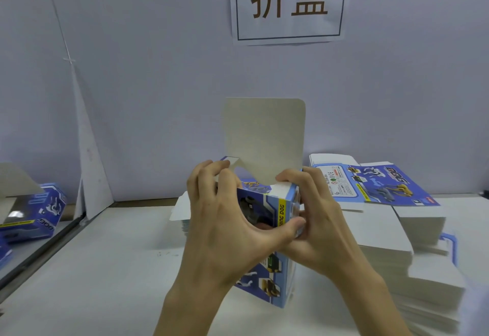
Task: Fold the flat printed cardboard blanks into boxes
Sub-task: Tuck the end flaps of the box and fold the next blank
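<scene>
Pale lilac wall panels (158, 84) close off the back of a white table (111, 269); a paper sign (289, 2) with two large brown characters inside a dark frame is stuck high on the wall, right of centre; at the middle of the table, close to the camera, a blue printed box (275, 269) stands upright, one vertical corner turned toward the viewer, with a yellow strip reading "DOG" down that edge; its tall top flap (264, 137) rises straight up, showing the plain grey inner side, rounded at the upper right corner; the left hand (225, 229) grips the box from the left, fingers curled over the upper rim by a small side flap (231, 162) and the thumb stretched across the front face to the near corner; the right hand (322, 224) grips it from the right, fingers curled over the top edge at the foot of the tall flap, its palm against the right side; behind the box lies a low stack of flat blanks (182, 216), white side up; to the right a bigger, loosely spread heap of blanks (383, 235) covers the table, mostly white side up, with one printed blank (378, 184) lying face up on top; at the far left edge, a folded box (39, 211) lies tilted beside other blue cartons, beyond a dark strip along the table edge.
</scene>
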